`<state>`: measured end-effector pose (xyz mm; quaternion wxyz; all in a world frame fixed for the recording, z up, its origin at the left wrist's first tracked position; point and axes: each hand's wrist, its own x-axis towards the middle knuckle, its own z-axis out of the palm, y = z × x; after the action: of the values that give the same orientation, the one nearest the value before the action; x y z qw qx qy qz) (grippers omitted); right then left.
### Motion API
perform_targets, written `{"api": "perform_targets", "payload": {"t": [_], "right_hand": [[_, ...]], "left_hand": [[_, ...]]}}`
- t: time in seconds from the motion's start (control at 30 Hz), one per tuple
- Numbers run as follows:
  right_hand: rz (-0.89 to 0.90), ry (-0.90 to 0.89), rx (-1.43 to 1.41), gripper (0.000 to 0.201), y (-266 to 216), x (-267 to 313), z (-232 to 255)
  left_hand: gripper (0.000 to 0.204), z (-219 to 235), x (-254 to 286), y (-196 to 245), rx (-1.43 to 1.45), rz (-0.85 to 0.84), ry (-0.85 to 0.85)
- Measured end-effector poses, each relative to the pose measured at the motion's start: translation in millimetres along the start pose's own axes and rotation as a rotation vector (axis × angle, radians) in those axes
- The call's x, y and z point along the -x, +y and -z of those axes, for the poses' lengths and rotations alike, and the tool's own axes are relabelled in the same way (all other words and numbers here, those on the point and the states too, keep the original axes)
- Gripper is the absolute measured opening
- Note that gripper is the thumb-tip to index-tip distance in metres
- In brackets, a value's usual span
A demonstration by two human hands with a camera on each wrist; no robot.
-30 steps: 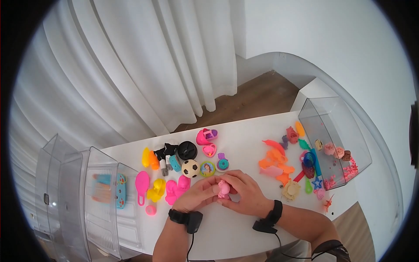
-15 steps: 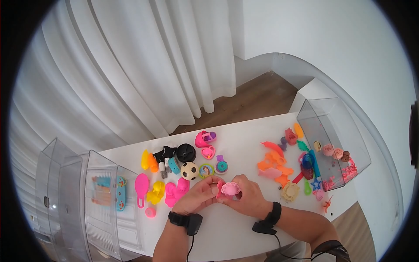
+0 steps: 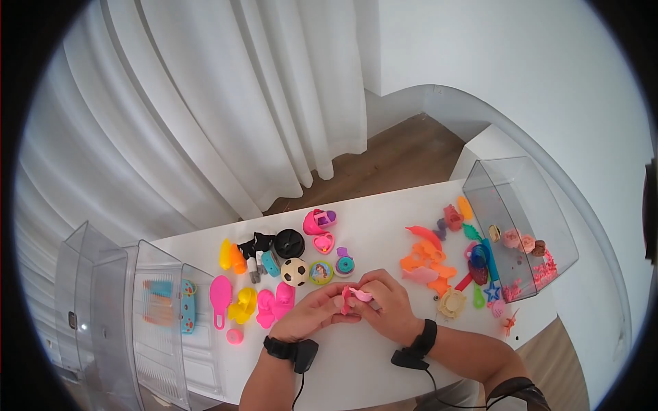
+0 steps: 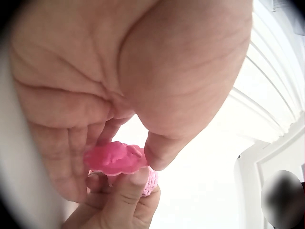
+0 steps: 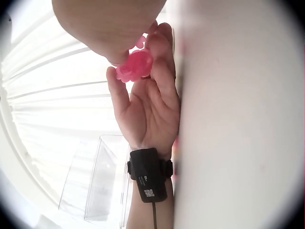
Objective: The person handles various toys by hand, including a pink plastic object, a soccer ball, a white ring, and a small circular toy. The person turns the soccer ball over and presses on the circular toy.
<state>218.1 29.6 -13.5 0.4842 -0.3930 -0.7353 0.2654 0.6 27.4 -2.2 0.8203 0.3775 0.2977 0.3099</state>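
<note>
Above the white table (image 3: 370, 356), my left hand (image 3: 308, 314) pinches a bright pink piece with a scalloped rim (image 4: 116, 160) between thumb and fingers. The right hand (image 3: 389, 308) meets it from the other side, its thumb against the bright pink piece in the left wrist view. It grips a light pink piece (image 3: 361, 295) with a bumpy, net-like surface (image 4: 152, 183), mostly hidden by the fingers. In the right wrist view the bright pink piece (image 5: 137, 66) lies between the two hands.
Left of the hands are pink moulds (image 3: 276, 305), a yellow duck-like toy (image 3: 243, 305), a pink paddle (image 3: 220, 293) and a soccer ball (image 3: 295, 272). Orange toys (image 3: 425, 262) lie to the right. Clear bins stand at the left (image 3: 159, 383) and right (image 3: 541, 178).
The light pink piece turned from upright to showing a round ruffled face, then tipped sideways in the right hand. The bright pink piece shows more now. Both hands stay together.
</note>
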Motion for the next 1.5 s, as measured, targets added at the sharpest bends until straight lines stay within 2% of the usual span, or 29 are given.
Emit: {"api": "perform_targets", "payload": {"t": [0.07,0.2,0.27,0.37,0.53,0.63,0.7,0.8,0.9,0.97,1.2,1.37,1.5], "right_hand": [[0.082,0.038,0.125,0.022,0,-2,1],[0.092,0.058,0.125,0.023,-4,-3,3],[0.26,0.006,0.167,0.029,-3,-3,3],[0.31,-0.057,0.176,0.034,-12,-4,4],[0.289,-0.118,0.199,0.036,-15,-4,5],[0.299,-0.102,0.2,0.035,-16,-5,6],[0.301,-0.087,0.186,0.034,-17,-6,7],[0.314,-0.12,0.162,0.033,-18,-6,7],[0.276,-0.134,0.136,0.034,-18,-4,8],[0.15,-0.169,0.15,0.042,-23,-5,9],[0.174,-0.144,0.222,0.042,-9,-2,8],[-0.017,-0.053,0.17,0.037,-20,0,12],[0.096,-0.112,0.067,0.037,-19,5,9]], "left_hand": [[0.058,1,0,-2,-0.001,0.002,0.005],[0.057,-2,1,0,0.014,-0.007,0.024],[0.056,-2,0,-1,0.036,-0.02,0.04],[0.055,6,-1,-6,0.075,-0.034,0.068],[0.055,4,0,-3,0.165,-0.057,0.036],[0.054,2,2,-1,0.098,-0.041,0.057],[0.06,5,3,-2,0.029,-0.004,0.038],[0.06,5,4,-3,0.05,0.005,0.045],[0.049,8,2,-5,0.029,0.01,0.009],[0.048,5,4,0,0.046,0.003,0.012],[0.05,13,-2,-2,0.162,0.04,-0.035],[0.053,6,-2,0,0.126,0.004,0.009],[0.062,12,-1,-9,0.162,-0.013,-0.027]]}}
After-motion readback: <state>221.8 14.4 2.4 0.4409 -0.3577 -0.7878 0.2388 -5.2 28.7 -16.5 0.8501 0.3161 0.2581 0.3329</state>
